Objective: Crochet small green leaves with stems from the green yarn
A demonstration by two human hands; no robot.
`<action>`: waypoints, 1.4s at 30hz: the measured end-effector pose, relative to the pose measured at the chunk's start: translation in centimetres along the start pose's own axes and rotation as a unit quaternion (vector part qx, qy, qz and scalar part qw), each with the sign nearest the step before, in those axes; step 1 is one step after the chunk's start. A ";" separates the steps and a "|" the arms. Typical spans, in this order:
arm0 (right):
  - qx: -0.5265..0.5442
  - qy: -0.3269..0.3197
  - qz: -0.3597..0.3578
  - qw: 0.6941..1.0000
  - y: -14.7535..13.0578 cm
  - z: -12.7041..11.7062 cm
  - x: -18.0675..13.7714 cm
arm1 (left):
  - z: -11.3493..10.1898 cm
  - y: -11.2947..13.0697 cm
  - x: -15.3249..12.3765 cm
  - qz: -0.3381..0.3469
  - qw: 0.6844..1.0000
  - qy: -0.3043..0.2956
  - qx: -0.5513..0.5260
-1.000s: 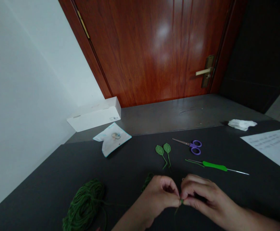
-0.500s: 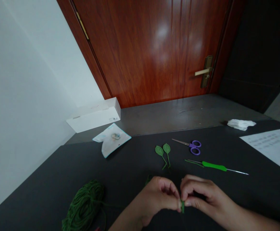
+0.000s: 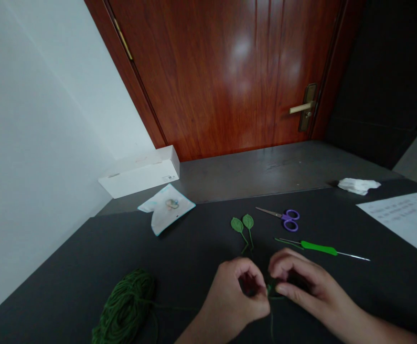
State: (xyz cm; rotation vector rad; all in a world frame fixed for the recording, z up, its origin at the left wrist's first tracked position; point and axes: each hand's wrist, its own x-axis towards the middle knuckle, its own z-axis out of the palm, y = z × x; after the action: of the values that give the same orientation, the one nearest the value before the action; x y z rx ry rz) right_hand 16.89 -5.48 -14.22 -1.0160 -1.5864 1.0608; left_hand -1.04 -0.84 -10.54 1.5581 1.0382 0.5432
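Note:
My left hand (image 3: 235,291) is closed in a pinch on a small dark green yarn piece (image 3: 269,289), most of which the fingers cover. A loose strand hangs below the pinch, and another runs right, below my right thumb. Close beside it, my right hand (image 3: 303,282) is curled with its thumb and fingertips slightly apart; nothing shows gripped between them. From the dark green yarn skein (image 3: 125,306) at lower left, a strand leads toward my left wrist. Two green crocheted leaves (image 3: 242,224) with stems lie beyond my hands.
Purple-handled scissors (image 3: 290,220) and a green-handled crochet hook (image 3: 319,247), with a short yarn strand by it, lie beyond my right hand. Farther out are a white packet (image 3: 170,210), a white box (image 3: 144,172), crumpled tissue (image 3: 358,185) and a printed sheet (image 3: 405,220).
My right fingertips have parted and moved slightly up, away from the yarn piece both hands were pinching. My left hand still pinches it, and loose strands now show below.

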 end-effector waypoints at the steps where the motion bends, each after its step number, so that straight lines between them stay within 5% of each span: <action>1: 0.037 0.021 0.039 0.998 0.2 0.1 0.1 | 0.1 0.1 -0.1 0.040 0.998 0.036 0.036; 3: 0.097 0.033 0.099 0.990 0.7 0.3 0.4 | 0.3 0.0 -0.3 0.154 0.974 0.101 0.128; 6: 0.127 0.018 0.131 0.983 1.1 0.6 0.8 | 0.5 -0.3 -0.6 0.334 0.895 0.160 0.251; 12: 0.184 0.013 0.155 0.970 1.0 1.0 1.1 | 0.4 -0.3 -0.9 0.492 0.770 0.209 0.350; 14: 0.208 0.007 0.160 0.965 0.9 1.3 1.0 | 0.3 -0.4 -0.9 0.504 0.755 0.188 0.375; 23: 0.258 -0.009 0.161 0.953 0.4 1.6 1.0 | 1.1 -1.2 -0.6 0.419 0.834 0.171 0.315; 33: 0.265 -0.040 0.169 0.949 0.8 1.0 0.8 | 1.1 -0.5 -0.2 0.166 0.966 0.102 0.168; 37: 0.270 -0.042 0.171 0.947 0.8 1.0 0.8 | 1.0 -0.6 0.0 0.129 0.979 0.081 0.135; 42: 0.279 -0.025 0.175 0.944 0.9 1.0 0.8 | 0.9 -0.6 -0.3 0.185 0.962 0.117 0.164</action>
State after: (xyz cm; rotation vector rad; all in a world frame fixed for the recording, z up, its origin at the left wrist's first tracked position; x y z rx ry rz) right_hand 15.90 -4.66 -15.05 -0.8905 -1.0545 1.6735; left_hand -0.61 -1.61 -11.26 2.0414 1.0555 0.8614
